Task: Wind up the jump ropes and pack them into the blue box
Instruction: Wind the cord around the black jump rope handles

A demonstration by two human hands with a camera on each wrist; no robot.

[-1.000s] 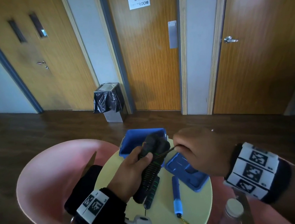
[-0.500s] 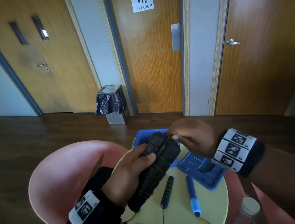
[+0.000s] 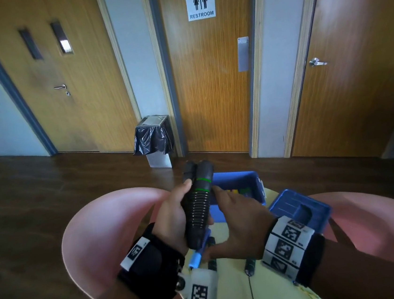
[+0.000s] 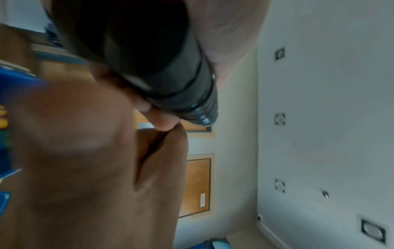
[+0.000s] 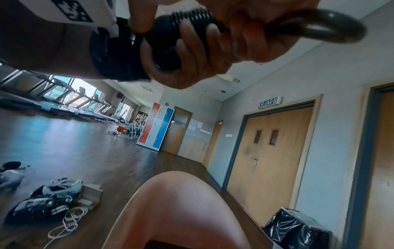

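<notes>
In the head view, the left hand sits at the centre of the frame with its fingers and thumb curled round a pair of black jump rope handles held side by side and pointing up toward the doors; the nearer one is ribbed and has two green rings. The right hand, just right of them, has its index finger against the ribbed grip near the green rings while the other fingers and thumb curve downward; whether it pinches anything I cannot tell here. Behind the hands stands the open blue box, coloured items dimly visible inside, with its blue lid lying to the right on the pale yellow tabletop. A blue jump rope handle peeks out below the left hand, and a further black handle end with a thin cord lies at lower centre. Pink chairs flank the tabletop, and a lined bin stands by the restroom door. In the left wrist view, blurred, the black handles fill the upper centre, with fingertips pressed against their end. In the right wrist view, at the top of the frame, the left hand wraps the ribbed handles, and the right hand's fingers lie curled against the same bundle.
</notes>
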